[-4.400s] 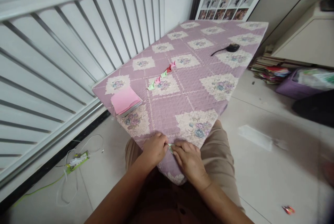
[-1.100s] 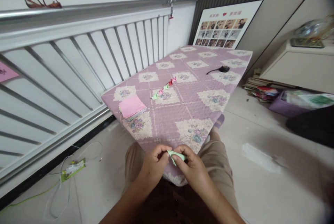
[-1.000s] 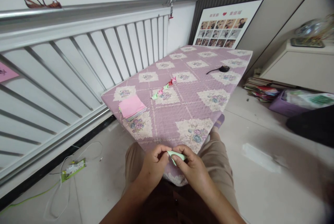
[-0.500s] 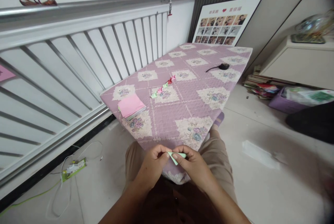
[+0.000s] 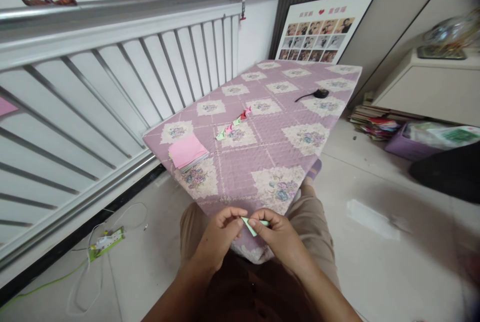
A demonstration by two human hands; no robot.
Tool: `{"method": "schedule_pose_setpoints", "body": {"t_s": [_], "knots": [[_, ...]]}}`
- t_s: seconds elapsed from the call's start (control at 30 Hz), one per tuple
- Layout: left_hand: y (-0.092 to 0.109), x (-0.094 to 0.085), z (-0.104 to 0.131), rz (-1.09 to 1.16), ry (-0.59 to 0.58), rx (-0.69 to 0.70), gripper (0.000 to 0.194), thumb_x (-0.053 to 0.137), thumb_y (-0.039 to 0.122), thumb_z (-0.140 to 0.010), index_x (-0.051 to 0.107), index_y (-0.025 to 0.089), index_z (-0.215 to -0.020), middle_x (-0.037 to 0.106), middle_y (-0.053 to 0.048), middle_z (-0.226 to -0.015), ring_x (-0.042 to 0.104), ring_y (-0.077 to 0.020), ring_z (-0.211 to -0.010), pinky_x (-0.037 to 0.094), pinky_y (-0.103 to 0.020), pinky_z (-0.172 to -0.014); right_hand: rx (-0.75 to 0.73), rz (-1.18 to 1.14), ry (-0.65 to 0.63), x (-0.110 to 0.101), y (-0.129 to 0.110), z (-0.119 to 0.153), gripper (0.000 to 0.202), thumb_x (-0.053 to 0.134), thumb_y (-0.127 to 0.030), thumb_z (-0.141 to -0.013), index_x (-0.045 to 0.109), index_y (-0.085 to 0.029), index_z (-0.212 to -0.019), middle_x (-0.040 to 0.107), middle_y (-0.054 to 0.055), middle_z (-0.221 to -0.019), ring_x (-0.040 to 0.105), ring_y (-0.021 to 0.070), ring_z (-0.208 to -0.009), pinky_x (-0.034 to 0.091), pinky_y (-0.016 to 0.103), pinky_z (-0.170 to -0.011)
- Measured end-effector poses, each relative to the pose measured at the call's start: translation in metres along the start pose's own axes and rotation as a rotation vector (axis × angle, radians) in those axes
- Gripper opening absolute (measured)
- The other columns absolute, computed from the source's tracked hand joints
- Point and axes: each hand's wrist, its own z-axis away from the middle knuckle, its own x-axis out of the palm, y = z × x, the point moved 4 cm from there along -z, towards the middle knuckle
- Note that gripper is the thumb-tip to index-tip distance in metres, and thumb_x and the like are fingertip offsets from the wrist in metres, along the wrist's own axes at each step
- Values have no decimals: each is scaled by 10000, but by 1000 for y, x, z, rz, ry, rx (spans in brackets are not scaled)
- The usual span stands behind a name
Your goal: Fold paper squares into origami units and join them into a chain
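Observation:
Between my two hands, over the near corner of the table, is a small folded light green paper (image 5: 250,227). My left hand (image 5: 224,232) pinches its left end between thumb and fingers. The right part is gripped by my right hand (image 5: 273,229), with the thumb on top and a green end showing past it. A stack of square papers (image 5: 188,152), pink on top, lies on the left side of the tablecloth. Beyond it, small folded pink, green and red paper pieces (image 5: 237,121) form a slanting row.
The purple patterned tablecloth (image 5: 240,172) covers the table. A black round object with a strap (image 5: 320,94) lies at its far right. A white radiator (image 5: 123,87) borders the left side. On the floor at left is a power strip (image 5: 108,243) with cables.
The view has shifted slightly. My right thumb has moved a little left along the green paper, and the fingers of my left hand have shifted slightly; both hands stay on the paper.

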Motion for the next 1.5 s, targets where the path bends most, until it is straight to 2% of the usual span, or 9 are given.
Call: {"method": "schedule_pose_setpoints", "body": {"t_s": [0.23, 0.5, 0.7, 0.83, 0.97, 1.07, 1.17, 1.5], "knots": [[6, 0, 0, -194, 2, 84, 161, 566, 311, -790, 608, 161, -749, 498, 36, -630, 437, -111, -631, 361, -231, -627, -18, 40, -7, 3, -5, 0, 241, 628, -412, -751, 625, -182, -683, 567, -22, -640, 472, 117, -622, 390, 231, -604], [4, -5, 0, -242, 36, 103, 152, 542, 301, -806, 610, 170, -768, 509, 33, -645, 451, -119, -642, 359, -234, -625, 10, 69, -19, -7, 2, 2, 254, 609, -439, -762, 638, -187, -739, 581, -15, -674, 486, 124, -629, 392, 233, -588], [4, -3, 0, -209, 64, 116, 154, 530, 295, -814, 592, 169, -749, 500, 33, -634, 449, -117, -633, 357, -234, -615, -71, 201, 37, -6, -1, 5, 308, 533, -460, -824, 574, -198, -668, 512, -22, -617, 449, 124, -593, 366, 233, -559], [-1, -1, -3, -167, 39, 75, 149, 561, 307, -795, 614, 175, -840, 522, 32, -663, 464, -118, -643, 371, -237, -632, -73, 237, 56, -5, -1, 4, 295, 541, -450, -820, 578, -197, -674, 533, -16, -630, 464, 129, -605, 371, 236, -563], [-1, 0, -4, -170, 18, 58, 161, 578, 323, -786, 594, 168, -746, 487, 40, -625, 430, -107, -612, 342, -229, -603, -75, 179, 8, -3, 1, 4, 257, 564, -423, -818, 615, -197, -708, 594, -6, -688, 521, 138, -669, 411, 241, -629], [-3, -2, -6, -131, 22, 45, 187, 582, 343, -792, 586, 165, -735, 478, 46, -599, 418, -101, -586, 328, -226, -585, -53, 76, -26, -3, 7, 4, 226, 610, -417, -789, 656, -203, -844, 632, -1, -771, 551, 143, -714, 438, 245, -665], [-8, -4, -8, -75, 20, 52, 210, 586, 366, -802, 583, 164, -748, 480, 49, -585, 421, -98, -572, 328, -225, -582, -20, 15, -27, -6, 13, 5, 291, 650, -424, -756, 663, -206, -948, 628, -8, -762, 548, 136, -687, 446, 242, -640], [-11, -3, -7, -8, -7, 42, 214, 606, 372, -794, 594, 161, -758, 490, 45, -578, 422, -93, -558, 323, -223, -571, -44, -56, 5, -8, 11, 4, 246, 663, -416, -739, 684, -207, -867, 686, 8, -796, 586, 149, -724, 477, 252, -676]]}}
